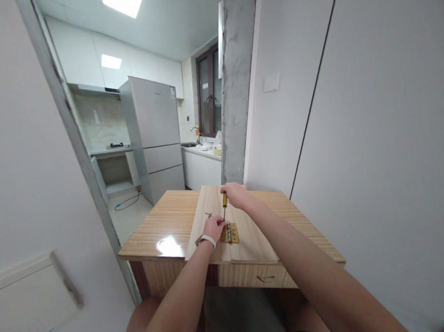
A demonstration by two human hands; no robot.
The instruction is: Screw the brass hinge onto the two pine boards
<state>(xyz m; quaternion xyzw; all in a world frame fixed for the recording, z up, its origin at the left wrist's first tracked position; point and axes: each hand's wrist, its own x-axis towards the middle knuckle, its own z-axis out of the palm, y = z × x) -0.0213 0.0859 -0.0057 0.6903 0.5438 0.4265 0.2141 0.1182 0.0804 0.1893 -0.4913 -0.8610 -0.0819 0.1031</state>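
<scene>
In the head view, my right hand [236, 194] is closed around the yellow handle of a screwdriver [224, 202], which stands upright with its shaft pointing down. My left hand [214, 227], with a pale band on the wrist, pinches at the screwdriver's lower end; what lies between its fingertips is too small to make out. Just beside those fingers is a brass hinge [231, 233] with screw holes, lying across the seam between two light wooden boards [252, 242]. A few small metal pieces, perhaps screws [209, 215], lie on the left board.
Both boards rest on a wood-grain table [154, 230] with a drawer handle [265, 279] at its front. A white wall [356, 153] stands close on the right. Beyond the doorway are a grey refrigerator [159, 119], a sink counter [203, 164] and a cable [128, 204] on the floor.
</scene>
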